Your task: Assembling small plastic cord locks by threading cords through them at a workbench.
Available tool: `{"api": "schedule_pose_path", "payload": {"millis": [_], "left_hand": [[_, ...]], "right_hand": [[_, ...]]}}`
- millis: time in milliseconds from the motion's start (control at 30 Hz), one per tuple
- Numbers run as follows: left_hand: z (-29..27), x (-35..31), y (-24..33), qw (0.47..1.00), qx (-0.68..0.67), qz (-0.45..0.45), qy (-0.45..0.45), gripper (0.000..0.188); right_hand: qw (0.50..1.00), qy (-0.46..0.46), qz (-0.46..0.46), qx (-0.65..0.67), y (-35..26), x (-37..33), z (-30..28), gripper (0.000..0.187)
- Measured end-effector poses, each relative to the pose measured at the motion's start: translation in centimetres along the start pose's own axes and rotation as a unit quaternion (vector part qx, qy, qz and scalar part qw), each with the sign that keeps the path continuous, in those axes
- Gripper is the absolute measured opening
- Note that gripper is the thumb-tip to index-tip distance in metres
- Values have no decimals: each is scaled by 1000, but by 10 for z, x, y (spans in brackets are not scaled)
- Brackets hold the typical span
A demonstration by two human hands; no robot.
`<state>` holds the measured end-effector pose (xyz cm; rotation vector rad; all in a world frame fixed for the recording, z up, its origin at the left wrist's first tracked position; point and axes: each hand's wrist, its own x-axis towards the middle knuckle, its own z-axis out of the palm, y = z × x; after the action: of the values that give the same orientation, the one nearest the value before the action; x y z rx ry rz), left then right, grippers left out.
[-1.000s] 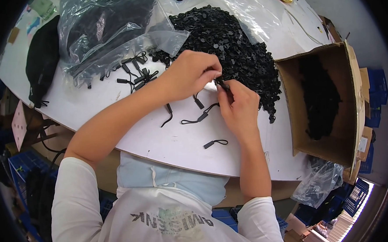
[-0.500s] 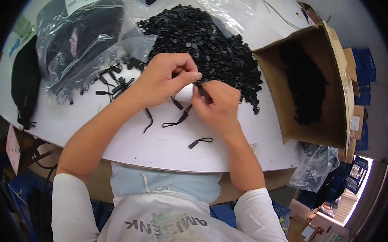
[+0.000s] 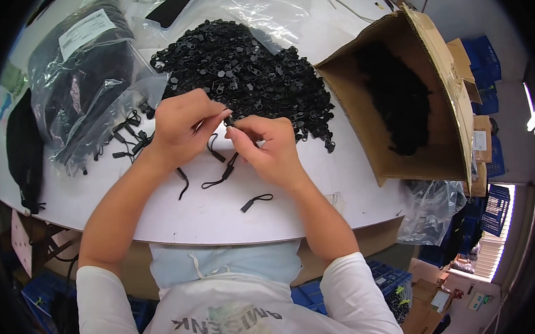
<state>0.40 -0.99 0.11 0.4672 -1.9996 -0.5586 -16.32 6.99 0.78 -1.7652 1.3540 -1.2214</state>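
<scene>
White tabletop (image 3: 216, 227) beneath, both hands (image 3: 183, 126) (image 3: 270, 145) angle inward, pinching a small black piece (image 3: 229, 120).

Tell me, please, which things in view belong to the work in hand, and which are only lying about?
Probably part of the work:
held black piece
loose black cord pulls
heap of small black parts

Seemingly just lying about:
crumpled clear plastic
blue plastic crates
cardboard carton, lower right

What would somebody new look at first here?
Probably the big heap of small black pieces on the white table, just beyond the hands. Next, the open cardboard box at the right. Between them and the person, the left hand and right hand pinch a small dark piece.
</scene>
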Motion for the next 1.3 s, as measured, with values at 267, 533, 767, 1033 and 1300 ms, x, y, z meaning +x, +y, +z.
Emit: {"api": "schedule_pose_path", "payload": {"millis": [267,533,767,1033,1300], "left_hand": [[2,-3,-2,990,-93,-72,-82,7],[-8,3,-10,984,-102,-93,-109,24],[-1,-4,-6,939,-233,-188,-166,29],[10,-4,16,911,-370,-133,-121,10],[7,-6,16,911,-381,-142,-61,25]], "right_hand": [[1000,-9,2,4,-1,0,2,8],[972,-42,-177,-146,8,5,-22,8],[997,-63,-27,23,4,3,-68,16],[895,247,16,371,34,11,-78,48],[961,-62,124,238,-4,-6,18,45]]}}
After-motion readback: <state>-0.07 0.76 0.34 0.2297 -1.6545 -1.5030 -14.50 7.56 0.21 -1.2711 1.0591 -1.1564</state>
